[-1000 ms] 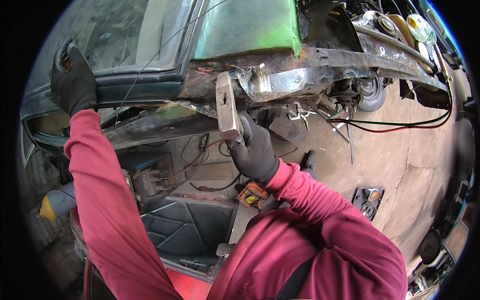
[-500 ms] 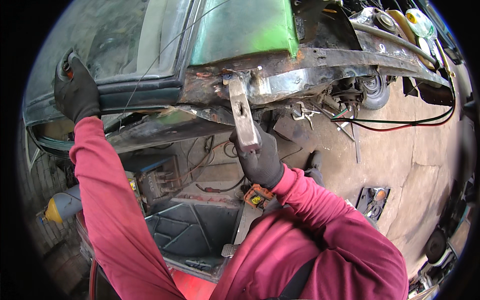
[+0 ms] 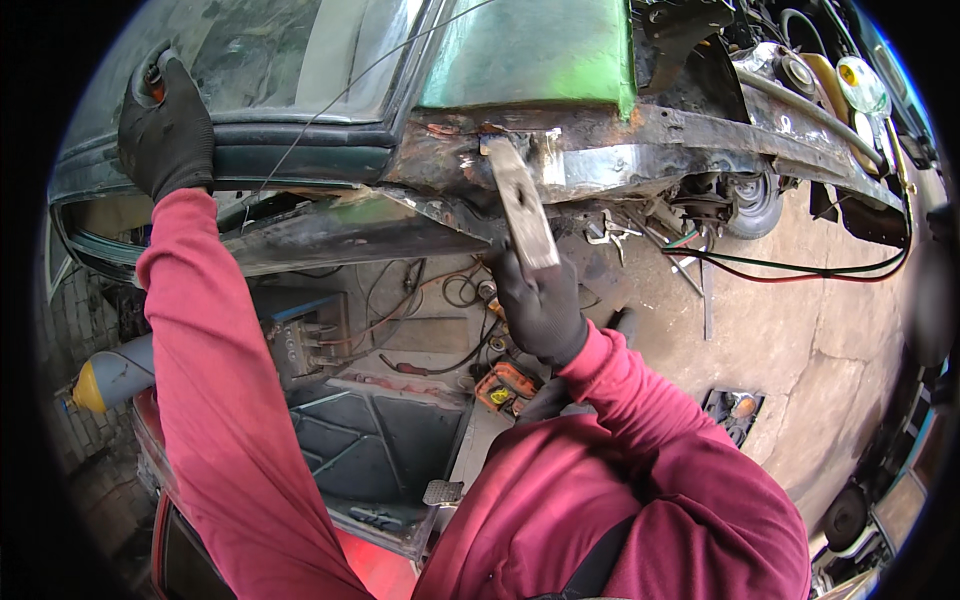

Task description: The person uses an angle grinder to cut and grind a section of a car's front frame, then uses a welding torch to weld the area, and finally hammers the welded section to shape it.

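Right hand (image 3: 540,305) grips a metal hammer (image 3: 522,205) against the rusty car body (image 3: 620,160); left hand (image 3: 165,130) clutches the door frame (image 3: 290,150).

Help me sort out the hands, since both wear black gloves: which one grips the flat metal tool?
The right hand, at picture centre, grips the flat metal tool against the rusty car body rail. The left hand grips the window frame edge instead.

A small orange tool (image 3: 508,385) lies on the floor — red and green cables (image 3: 790,272) trail right, beneath a wheel hub (image 3: 752,200).
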### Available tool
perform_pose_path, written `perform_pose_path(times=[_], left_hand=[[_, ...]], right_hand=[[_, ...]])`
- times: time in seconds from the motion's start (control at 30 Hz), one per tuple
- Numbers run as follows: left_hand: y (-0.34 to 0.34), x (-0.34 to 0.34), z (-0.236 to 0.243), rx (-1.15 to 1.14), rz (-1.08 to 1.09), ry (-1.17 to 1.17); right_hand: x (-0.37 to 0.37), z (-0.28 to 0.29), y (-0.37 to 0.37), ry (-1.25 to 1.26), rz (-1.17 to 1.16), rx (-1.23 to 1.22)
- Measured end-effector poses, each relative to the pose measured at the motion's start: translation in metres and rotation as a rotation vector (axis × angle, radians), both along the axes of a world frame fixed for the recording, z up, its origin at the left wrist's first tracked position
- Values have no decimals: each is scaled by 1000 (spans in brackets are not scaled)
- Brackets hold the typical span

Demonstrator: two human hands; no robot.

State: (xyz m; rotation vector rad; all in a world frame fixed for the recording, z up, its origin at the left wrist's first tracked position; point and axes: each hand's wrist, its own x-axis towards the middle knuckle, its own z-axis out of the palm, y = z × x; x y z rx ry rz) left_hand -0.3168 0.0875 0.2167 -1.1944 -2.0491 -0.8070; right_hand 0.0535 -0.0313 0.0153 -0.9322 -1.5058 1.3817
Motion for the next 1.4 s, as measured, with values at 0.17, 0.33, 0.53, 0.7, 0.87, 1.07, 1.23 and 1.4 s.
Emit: perform_pose_path(times=[0.17, 0.33, 0.53, 0.7, 0.87, 1.07, 1.23, 1.4], left_hand=[[1, 3, 1, 35, -16, 48], [1, 5, 0, 44, -39, 11], [0, 9, 3, 13, -17, -25], [0, 8, 2, 28, -56, -36], [2, 1, 0, 44, -80, -23], [3, 0, -1, 10, -51, -11], [2, 2, -2, 0, 0, 36], [2, 0, -4, -3, -37, 28]], right_hand=[[-10, 10, 9, -41, -13, 46], [-14, 15, 8, -10, 31, -50], [-15, 16, 5, -43, 47, -88], [-10, 18, 1, 101, 21, 33], [-10, 24, 6, 7, 14, -115], [6, 29, 10, -24, 77, -165], [45, 31, -15, -252, 134, -15], [117, 48, -40, -420, 124, -2]])
